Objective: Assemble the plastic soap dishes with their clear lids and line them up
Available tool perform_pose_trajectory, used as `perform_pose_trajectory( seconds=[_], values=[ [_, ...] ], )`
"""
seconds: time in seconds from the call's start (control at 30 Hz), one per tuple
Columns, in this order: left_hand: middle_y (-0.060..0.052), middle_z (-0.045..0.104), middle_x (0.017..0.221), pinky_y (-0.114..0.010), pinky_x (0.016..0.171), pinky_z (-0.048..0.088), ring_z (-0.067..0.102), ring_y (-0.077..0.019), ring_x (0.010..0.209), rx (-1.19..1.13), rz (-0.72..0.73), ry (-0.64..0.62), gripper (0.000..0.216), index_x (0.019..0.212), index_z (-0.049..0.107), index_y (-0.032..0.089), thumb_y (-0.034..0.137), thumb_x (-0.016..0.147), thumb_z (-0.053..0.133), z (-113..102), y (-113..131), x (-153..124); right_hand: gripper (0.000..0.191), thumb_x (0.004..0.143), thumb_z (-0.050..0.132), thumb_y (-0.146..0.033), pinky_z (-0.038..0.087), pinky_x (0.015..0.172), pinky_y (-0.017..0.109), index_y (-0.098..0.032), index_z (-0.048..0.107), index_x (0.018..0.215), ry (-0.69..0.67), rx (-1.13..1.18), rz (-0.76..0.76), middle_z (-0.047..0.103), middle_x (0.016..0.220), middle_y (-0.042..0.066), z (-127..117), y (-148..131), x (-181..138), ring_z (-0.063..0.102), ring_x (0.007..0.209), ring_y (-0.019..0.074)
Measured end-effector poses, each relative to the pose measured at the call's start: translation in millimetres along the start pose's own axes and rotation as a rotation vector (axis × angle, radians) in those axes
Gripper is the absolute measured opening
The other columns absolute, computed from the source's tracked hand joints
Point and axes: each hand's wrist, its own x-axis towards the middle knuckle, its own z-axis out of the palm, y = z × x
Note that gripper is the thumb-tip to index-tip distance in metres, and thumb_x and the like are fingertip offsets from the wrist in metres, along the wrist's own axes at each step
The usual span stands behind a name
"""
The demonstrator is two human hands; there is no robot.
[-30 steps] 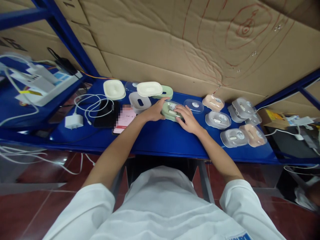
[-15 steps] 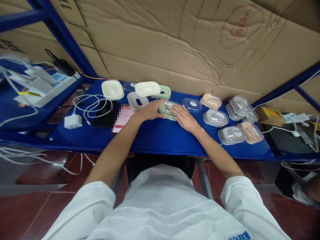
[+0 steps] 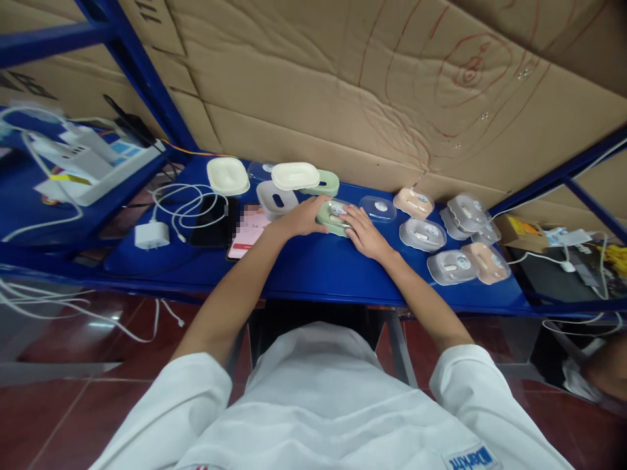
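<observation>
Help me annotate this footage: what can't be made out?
All in the head view:
Left end of the green container: hidden by the left hand.
Its right end: under the right hand.
Its label's print: too small.
Part of the lit phone: hidden by pixelated blocks.

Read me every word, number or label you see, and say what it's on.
"54": rectangular phone with pink screen; other digits blurred.
"11": brown cardboard wall, upper left; rest unclear.
Unreadable: white shirt badge, round labels on clear plastic lids, black cardboard print far left.
</observation>
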Motion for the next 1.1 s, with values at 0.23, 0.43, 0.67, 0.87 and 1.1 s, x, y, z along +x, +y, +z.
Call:
perform_pose_trajectory(
  seconds=[0.23, 0.43, 0.67, 0.87, 1.1],
  values=[
    [-0.021, 0.054, 0.158, -0.054, 0.117, 0.049, 0.057, -0.0413, 0.144, -0.020, -0.024, -0.063, 0.094, 0.154, 0.044, 0.020, 0.042, 0.073, 0.088, 2, 13, -3, 0.067, 0.112, 0.027, -0.064, 0.044, 0.122, 0.062, -0.018, 0.073, 0.130, 0.298, -0.107, 0.448, 0.069, 0.142, 0.020, -21, 19, -6, 0.060, 0.139, 0.0360],
    [-0.019, 0.054, 0.157, -0.055, 0.115, 0.049, 0.057, -0.0412, 0.143, 0.029, -0.020, -0.128, 0.094, 0.157, 0.041, 0.022, 0.043, 0.077, 0.086, 8, 33, -5, 0.070, 0.113, 0.020, -0.063, 0.053, 0.111, 0.055, -0.020, 0.073, 0.128, 0.288, -0.040, 0.477, 0.076, 0.129, 0.017, -30, 28, -9, 0.070, 0.123, 0.0323],
    [-0.023, 0.054, 0.157, -0.058, 0.114, 0.042, 0.054, -0.0438, 0.140, 0.262, -0.012, -0.037, 0.085, 0.164, 0.035, 0.017, 0.054, 0.096, 0.070, 26, 55, -2, 0.071, 0.099, 0.058, -0.076, 0.044, 0.122, 0.057, -0.028, 0.060, 0.152, 0.050, 0.021, 0.096, 0.061, 0.156, 0.013, -32, 4, -5, 0.055, 0.146, 0.0357],
    [-0.019, 0.046, 0.168, -0.056, 0.119, 0.039, 0.045, -0.0408, 0.152, 0.254, -0.034, 0.026, 0.084, 0.169, 0.030, 0.022, 0.059, 0.101, 0.062, 4, 50, -5, 0.056, 0.100, 0.065, -0.067, 0.043, 0.121, 0.056, -0.029, 0.065, 0.142, 0.062, -0.071, 0.059, 0.066, 0.150, 0.012, -36, 4, -8, 0.058, 0.143, 0.0347],
    [-0.026, 0.061, 0.142, -0.065, 0.115, 0.036, 0.056, -0.0475, 0.135, 0.612, -0.565, 0.236, 0.044, 0.137, 0.063, 0.014, 0.037, 0.102, 0.054, -14, 56, -12, 0.052, 0.102, 0.062, -0.062, 0.040, 0.121, 0.057, -0.024, 0.064, 0.138, 0.283, -0.266, 0.252, 0.066, 0.148, 0.016, -61, 30, -1, 0.057, 0.142, 0.0365]
  ],
)
